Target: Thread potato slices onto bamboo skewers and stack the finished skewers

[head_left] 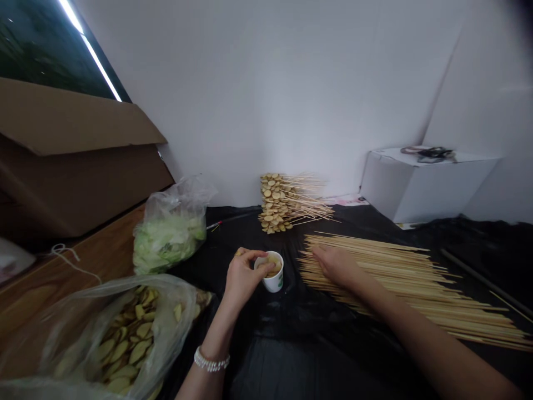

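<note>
At the left hand, a green-marked white cup holds yellowish pieces.

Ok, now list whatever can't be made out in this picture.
All in the head view:
Left hand: whether its fingers pinch anything in the cup; too small and blurred.
Right hand: whether it grips any sticks; its own back hides the underside.
Open bag: near end, cut off by the bottom edge.
Cardboard box: inside, hidden by its walls and flap.
Dark item on the white box: too blurred to identify.
</note>
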{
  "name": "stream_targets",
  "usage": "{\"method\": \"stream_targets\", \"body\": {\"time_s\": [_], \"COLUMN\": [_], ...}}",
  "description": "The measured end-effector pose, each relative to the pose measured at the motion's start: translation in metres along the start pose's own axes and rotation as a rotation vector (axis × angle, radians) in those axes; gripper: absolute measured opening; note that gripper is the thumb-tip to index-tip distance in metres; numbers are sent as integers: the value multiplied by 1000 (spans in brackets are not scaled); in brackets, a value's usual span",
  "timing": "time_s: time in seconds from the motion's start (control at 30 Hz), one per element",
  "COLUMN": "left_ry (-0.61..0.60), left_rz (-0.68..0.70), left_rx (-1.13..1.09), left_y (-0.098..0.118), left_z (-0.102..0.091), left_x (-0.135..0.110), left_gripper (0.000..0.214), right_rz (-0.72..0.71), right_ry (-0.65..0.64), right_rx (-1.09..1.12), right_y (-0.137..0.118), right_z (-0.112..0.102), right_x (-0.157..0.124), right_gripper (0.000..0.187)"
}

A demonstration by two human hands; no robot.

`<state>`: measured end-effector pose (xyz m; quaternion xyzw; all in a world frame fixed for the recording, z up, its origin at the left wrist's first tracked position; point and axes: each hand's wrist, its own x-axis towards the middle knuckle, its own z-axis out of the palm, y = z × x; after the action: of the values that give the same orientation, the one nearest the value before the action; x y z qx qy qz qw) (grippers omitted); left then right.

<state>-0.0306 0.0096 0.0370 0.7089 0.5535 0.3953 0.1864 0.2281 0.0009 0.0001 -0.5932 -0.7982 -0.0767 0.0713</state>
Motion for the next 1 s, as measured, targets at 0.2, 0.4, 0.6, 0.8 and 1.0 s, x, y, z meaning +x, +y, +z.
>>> {"method": "stream_targets", "body": {"time_s": [0.2, 0.4, 0.6, 0.8, 1.0], "left_ry": [-95, -121, -159, -101, -44], "left_rz": [46, 53, 101, 77, -226], "left_rx": [171, 225, 256, 155, -622], "left_y": [9, 12, 13, 8, 7], "left_z": [-3, -2, -2, 0, -9], "left_x": [3, 6, 7, 7, 8], "left_gripper": [36, 19, 14, 10, 22], "right_rz": [-1, 3, -7, -10, -4], "right_ry": [-3, -2, -11, -4, -16], "right_rx": [4, 1, 14, 5, 4], "right_y": [0, -2, -1, -1, -1], "right_z": [0, -3, -2, -2, -6], "right_x": [0, 0, 1, 1, 0], "right_gripper": [22, 23, 24, 24, 24]}}
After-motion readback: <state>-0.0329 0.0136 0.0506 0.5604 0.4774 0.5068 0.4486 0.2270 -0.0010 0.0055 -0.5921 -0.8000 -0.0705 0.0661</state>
